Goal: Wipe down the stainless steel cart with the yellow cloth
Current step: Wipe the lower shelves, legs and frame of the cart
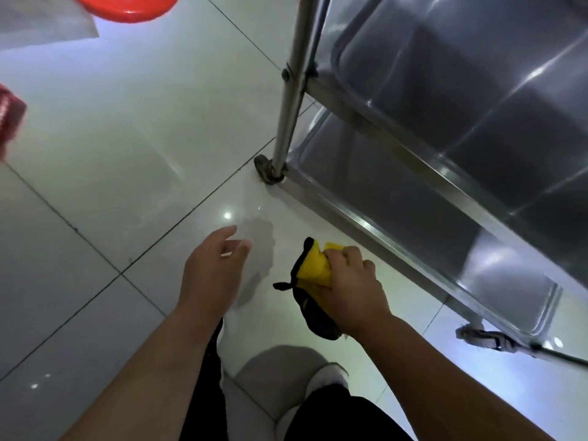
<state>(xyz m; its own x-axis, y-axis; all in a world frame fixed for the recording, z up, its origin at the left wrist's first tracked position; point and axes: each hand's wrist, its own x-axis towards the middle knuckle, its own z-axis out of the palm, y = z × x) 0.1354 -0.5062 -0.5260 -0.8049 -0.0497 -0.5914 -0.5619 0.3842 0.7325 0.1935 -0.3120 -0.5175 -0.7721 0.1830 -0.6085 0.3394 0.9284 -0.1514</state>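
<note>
Nearest the head camera, the right hand (351, 289) is clenched around the bunched yellow cloth (313, 268), whose black edge hangs below the fist, above the tiled floor (111, 160). Just left of it, apart from the cloth, the left hand (211, 272) hovers with fingers relaxed, holding nothing. Beside the right hand stands the cart (445, 148), untouched by cloth or hands.

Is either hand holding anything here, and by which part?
The right hand grips the yellow cloth, bunched at its middle, black edge hanging free. The left hand holds nothing.
</note>
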